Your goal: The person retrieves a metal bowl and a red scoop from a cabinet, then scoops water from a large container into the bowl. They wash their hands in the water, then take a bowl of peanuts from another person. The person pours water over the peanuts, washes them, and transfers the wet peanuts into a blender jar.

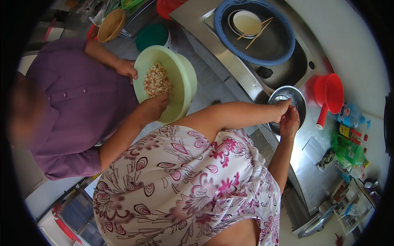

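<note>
Both of my hands are over a round metal bowl (301, 100) at the edge of the steel counter. My left hand (282, 111) reaches in from the left with its fingers pointing down. Against it, my right hand (289, 123) comes from below, fingers raised. The hands touch each other, and whether anything lies between them is hidden. Something shiny shows inside the bowl beyond my fingers. To the left, a co-worker in a purple shirt (83, 107) holds a pale green basin (181, 92) containing nut-like pieces (157, 80), one hand at its rim and the other reaching inside.
A blue basin (284, 50) sits over the sink (286, 73), holding a bowl (246, 23) and chopsticks (261, 32). Right of my bowl stand a red dipper (331, 93) and several bottles (349, 150). A green-lidded bucket (150, 37) and a wicker basket (112, 26) stand behind.
</note>
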Demonstrator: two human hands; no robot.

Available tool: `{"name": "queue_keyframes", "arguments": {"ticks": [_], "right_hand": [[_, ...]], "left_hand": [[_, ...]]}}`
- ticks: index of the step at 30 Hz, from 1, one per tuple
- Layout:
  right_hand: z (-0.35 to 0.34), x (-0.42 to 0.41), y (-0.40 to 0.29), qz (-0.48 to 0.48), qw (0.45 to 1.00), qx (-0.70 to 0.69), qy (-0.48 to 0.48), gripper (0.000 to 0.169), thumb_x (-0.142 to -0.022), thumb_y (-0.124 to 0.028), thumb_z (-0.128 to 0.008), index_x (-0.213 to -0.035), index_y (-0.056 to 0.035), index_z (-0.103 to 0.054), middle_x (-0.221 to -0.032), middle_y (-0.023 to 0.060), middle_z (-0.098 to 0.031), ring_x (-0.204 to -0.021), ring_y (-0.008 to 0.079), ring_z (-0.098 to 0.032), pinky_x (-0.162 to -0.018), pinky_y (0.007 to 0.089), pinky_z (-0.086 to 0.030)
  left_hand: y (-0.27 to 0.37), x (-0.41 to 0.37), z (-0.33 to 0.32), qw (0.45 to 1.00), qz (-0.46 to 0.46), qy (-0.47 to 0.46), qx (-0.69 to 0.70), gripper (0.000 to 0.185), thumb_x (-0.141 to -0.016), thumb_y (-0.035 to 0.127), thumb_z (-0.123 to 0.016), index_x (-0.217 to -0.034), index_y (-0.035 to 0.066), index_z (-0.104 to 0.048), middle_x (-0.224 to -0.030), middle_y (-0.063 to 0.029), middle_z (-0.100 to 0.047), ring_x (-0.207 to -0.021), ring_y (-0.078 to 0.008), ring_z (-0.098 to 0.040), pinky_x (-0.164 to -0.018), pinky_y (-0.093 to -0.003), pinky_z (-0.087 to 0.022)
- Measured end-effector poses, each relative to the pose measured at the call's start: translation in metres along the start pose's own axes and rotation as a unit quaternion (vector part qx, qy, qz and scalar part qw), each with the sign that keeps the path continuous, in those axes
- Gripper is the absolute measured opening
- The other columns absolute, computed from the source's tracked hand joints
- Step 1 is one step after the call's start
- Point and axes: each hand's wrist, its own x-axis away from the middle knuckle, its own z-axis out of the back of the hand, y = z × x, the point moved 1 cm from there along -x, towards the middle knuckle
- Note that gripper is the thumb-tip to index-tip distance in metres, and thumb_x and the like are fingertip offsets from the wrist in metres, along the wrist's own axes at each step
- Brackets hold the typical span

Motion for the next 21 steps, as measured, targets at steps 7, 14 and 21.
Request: {"name": "queue_keyframes", "arguments": {"ticks": [7,14,21], "right_hand": [[-0.017,0.029,-0.034,0.401,0.708,0.581,0.022,0.014,-0.084,-0.010,-0.054,-0.093,0.0007,-0.055,-0.094,0.0155,-0.057,-0.082,0.0303,-0.055,-0.073,0.0380,-0.044],[0.054,0.045,-0.031,-0.025,0.867,0.427,0.254,0.042,-0.081,-0.027,-0.063,-0.112,-0.0029,-0.049,-0.080,0.0089,-0.059,-0.065,0.0169,-0.056,-0.051,0.0285,-0.045],[0.050,0.054,-0.009,-0.062,0.973,0.172,0.143,0.008,-0.076,-0.003,-0.047,-0.080,0.0014,-0.053,-0.059,0.0058,-0.054,-0.039,0.0122,-0.047,-0.033,0.0234,-0.038]], "left_hand": [[-0.001,0.018,-0.011,0.996,-0.027,0.053,-0.068,0.029,-0.088,0.040,-0.044,-0.097,0.014,-0.056,-0.101,-0.0076,-0.058,-0.102,-0.0197,-0.050,-0.080,-0.0424,-0.043],[0.001,-0.005,0.019,0.862,-0.293,0.166,-0.378,0.031,-0.072,0.017,-0.056,-0.100,0.006,-0.055,-0.074,-0.0084,-0.059,-0.070,-0.0206,-0.057,-0.062,-0.0353,-0.045],[0.036,0.042,0.014,0.756,-0.494,0.013,-0.430,0.014,-0.079,0.007,-0.053,-0.091,0.001,-0.059,-0.080,-0.0112,-0.062,-0.073,-0.0174,-0.059,-0.068,-0.0288,-0.046]]}}
